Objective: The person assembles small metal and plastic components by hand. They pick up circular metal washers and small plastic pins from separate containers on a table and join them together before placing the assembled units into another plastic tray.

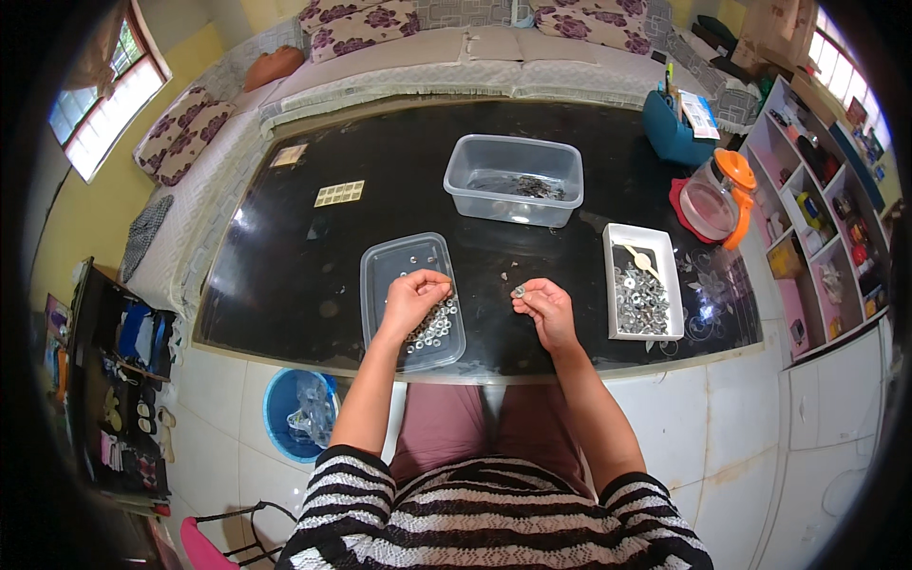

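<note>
My left hand (414,300) is over a clear plastic lid (380,266), fingers pinched together; what is between the fingertips, if anything, is too small to make out. Many small metal washers (434,329) lie on the lid, partly hidden under this hand. Over the black table to the right, my right hand (547,310) pinches a small round metal piece (519,293) between thumb and fingers. Beside it on the right stands a white box (619,330) with a heap of small metal hardware (643,300) and a cream plastic spoon (642,259).
A clear plastic tub (475,204) with small dark pieces stands farther back. At the right are a pitcher with an orange lid (714,201) and a teal holder (673,133). A blue bin (279,418) stands on the floor, below the table's front edge.
</note>
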A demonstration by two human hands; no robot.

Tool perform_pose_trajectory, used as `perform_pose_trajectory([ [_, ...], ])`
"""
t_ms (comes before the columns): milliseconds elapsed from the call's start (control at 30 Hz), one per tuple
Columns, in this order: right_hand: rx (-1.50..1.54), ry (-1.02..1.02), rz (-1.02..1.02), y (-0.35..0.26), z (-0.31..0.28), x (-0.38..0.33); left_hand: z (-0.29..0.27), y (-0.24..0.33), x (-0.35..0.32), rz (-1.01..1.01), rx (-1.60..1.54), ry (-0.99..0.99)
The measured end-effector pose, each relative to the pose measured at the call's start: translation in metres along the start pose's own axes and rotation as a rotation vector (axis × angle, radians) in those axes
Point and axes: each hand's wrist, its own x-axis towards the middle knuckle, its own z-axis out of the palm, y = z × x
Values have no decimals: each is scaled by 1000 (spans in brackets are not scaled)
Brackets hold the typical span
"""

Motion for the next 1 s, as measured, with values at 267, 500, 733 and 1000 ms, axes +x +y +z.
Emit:
perform_pose_trajectory([
  [267, -36, 31, 14, -12, -5, -7, 61, 0, -4, 163, -134, -22],
  [500, -93, 35, -5, -18, -16, -10, 96, -11, -3, 244, -51, -20],
  [733, -137, 34, -4, -16, -18, -10, 97, -22, 0, 205, -146, -39],
  [1000, -160, 9, 15, -14, -16, -9, 100, -21, -3, 92, -268, -68],
])
